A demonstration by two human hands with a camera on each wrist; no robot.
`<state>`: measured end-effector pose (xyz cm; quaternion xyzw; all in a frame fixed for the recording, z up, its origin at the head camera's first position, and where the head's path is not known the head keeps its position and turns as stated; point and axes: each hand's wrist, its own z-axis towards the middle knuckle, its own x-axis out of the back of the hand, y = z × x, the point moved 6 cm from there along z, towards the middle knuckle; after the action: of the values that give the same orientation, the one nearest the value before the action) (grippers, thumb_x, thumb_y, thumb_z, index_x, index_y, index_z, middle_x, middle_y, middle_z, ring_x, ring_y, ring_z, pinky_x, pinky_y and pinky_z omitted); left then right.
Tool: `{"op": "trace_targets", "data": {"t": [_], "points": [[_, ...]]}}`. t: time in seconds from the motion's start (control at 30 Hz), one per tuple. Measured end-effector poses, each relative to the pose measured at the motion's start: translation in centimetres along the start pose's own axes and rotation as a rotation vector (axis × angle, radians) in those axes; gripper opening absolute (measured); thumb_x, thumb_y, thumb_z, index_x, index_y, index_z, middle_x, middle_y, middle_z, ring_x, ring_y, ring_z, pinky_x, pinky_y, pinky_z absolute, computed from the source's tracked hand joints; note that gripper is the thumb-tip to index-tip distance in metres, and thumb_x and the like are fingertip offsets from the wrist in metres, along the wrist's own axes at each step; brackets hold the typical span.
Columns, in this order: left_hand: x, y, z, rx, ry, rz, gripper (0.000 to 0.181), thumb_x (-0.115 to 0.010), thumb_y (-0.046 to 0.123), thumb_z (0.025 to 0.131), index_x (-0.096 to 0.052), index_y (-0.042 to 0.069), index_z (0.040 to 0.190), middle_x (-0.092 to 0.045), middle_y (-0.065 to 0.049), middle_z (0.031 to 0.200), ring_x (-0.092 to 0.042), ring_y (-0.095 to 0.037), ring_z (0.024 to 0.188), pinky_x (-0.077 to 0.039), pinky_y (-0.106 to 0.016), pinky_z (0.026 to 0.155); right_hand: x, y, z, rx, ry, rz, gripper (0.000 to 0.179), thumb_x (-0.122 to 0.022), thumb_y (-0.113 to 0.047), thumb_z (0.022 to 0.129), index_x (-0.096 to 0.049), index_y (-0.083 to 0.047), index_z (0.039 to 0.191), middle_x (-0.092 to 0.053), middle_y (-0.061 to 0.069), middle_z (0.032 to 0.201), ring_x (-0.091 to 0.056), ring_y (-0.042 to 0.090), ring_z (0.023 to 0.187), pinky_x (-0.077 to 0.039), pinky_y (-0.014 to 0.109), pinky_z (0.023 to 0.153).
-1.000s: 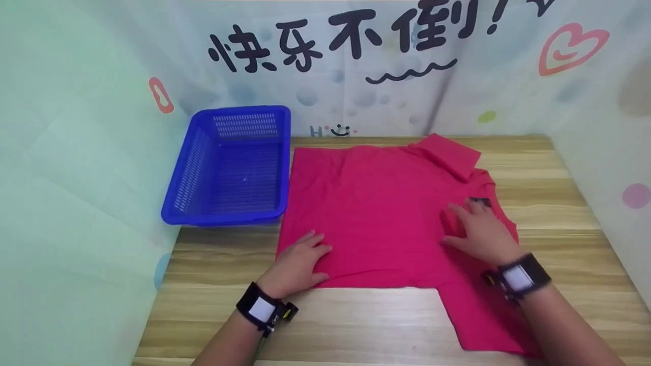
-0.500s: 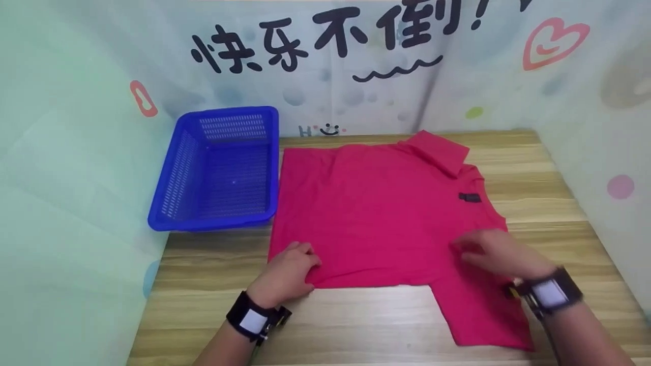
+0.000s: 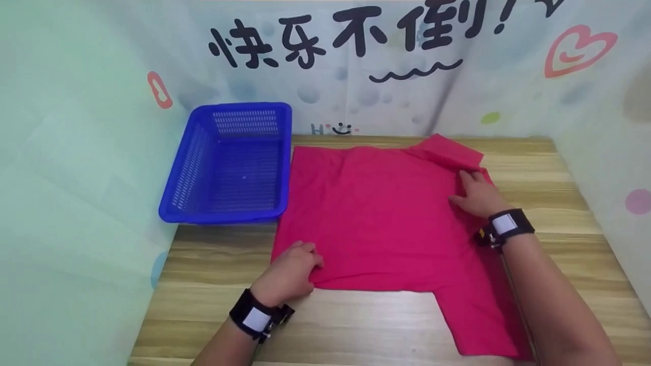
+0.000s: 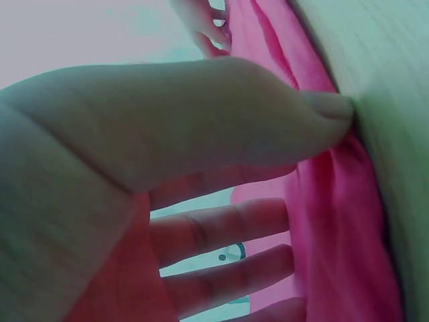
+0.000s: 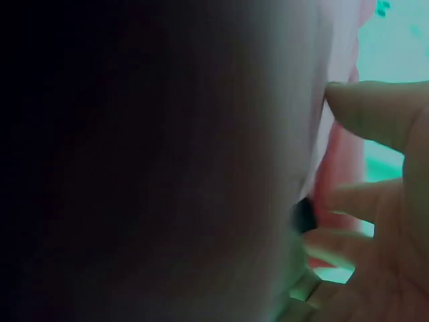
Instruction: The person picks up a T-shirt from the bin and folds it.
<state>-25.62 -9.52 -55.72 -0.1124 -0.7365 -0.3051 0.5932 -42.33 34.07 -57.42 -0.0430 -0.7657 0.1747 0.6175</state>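
A pink-red short-sleeved T-shirt [image 3: 376,213] lies spread on the wooden table, hem toward the left and neckline toward the right. One sleeve points to the back; the other stretches toward the front edge. My left hand [image 3: 290,272] rests at the shirt's near hem corner, and in the left wrist view its thumb [image 4: 322,111] and slightly bent fingertips press on the cloth. Beside the far sleeve, my right hand [image 3: 480,195] touches the neckline area with fingers apart. The right wrist view shows a dark neck label [image 5: 305,216] near those fingers; the head view hides it under the hand.
A blue plastic basket [image 3: 287,168] with slotted sides stands at the back left, right against the shirt's hem. Printed curtains [image 3: 407,101] hang behind the table [image 3: 376,325] and along both sides.
My right hand first drew back from the neck label toward the near shoulder, then reached forward to the neckline by the far sleeve. My left hand stays at the hem corner.
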Motion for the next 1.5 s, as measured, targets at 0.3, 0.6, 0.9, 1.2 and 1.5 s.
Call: {"op": "trace_targets", "data": {"t": [0.3, 0.6, 0.9, 1.2, 1.5], "points": [[-0.1, 0.6, 0.0, -0.013, 0.006, -0.018, 0.036, -0.081, 0.002, 0.072, -0.080, 0.011, 0.106, -0.069, -0.002, 0.101, -0.065, -0.023, 0.105, -0.046, -0.044, 0.117, 0.3, 2.4, 0.5, -0.112, -0.113, 0.025, 0.100, -0.058, -0.053, 0.103, -0.012, 0.010, 0.165, -0.009, 0.048, 0.164, -0.045, 0.070, 0.133, -0.039, 0.074, 0.114], [-0.6, 0.9, -0.1, -0.031, -0.011, -0.012, 0.036, -0.084, 0.009, 0.074, -0.079, 0.011, 0.110, -0.063, 0.000, 0.099, -0.062, -0.020, 0.101, -0.044, -0.044, 0.119, 2.8, -1.3, -4.0, 0.011, 0.024, -0.056, 0.074, -0.072, -0.031, 0.097, -0.043, 0.012, 0.150, -0.051, 0.046, 0.141, -0.059, 0.060, 0.124, -0.047, 0.070, 0.105], [0.1, 0.4, -1.0, 0.022, -0.030, 0.031, 0.033, -0.083, 0.004, 0.075, -0.077, 0.010, 0.107, -0.070, -0.008, 0.102, -0.065, -0.029, 0.113, -0.048, -0.048, 0.116, 1.6, -8.2, -18.7, 0.325, 0.018, -0.087, 0.047, -0.091, -0.017, 0.080, -0.072, -0.012, 0.122, -0.071, 0.006, 0.111, -0.070, 0.023, 0.100, -0.062, 0.045, 0.081], [0.5, -0.2, -2.1, 0.059, -0.016, 0.051, 0.038, -0.071, -0.012, 0.072, -0.048, 0.018, 0.067, -0.046, 0.005, 0.064, -0.053, -0.017, 0.074, -0.044, -0.032, 0.069, -5.3, -6.5, -25.9, 0.210, -0.104, -0.117, 0.059, -0.099, -0.022, 0.064, -0.073, -0.019, 0.117, -0.053, -0.005, 0.105, -0.051, 0.010, 0.091, -0.053, 0.031, 0.073], [1.0, -0.1, -1.6, 0.053, 0.041, 0.048, 0.031, -0.069, -0.005, 0.076, -0.052, 0.016, 0.063, -0.051, 0.003, 0.064, -0.057, -0.018, 0.068, -0.048, -0.035, 0.063, -4.8, -5.4, -25.7, 0.209, 0.318, -0.142, 0.033, -0.072, 0.008, 0.074, -0.059, -0.021, 0.083, -0.052, -0.011, 0.077, -0.049, 0.005, 0.070, -0.050, 0.029, 0.061]]}}
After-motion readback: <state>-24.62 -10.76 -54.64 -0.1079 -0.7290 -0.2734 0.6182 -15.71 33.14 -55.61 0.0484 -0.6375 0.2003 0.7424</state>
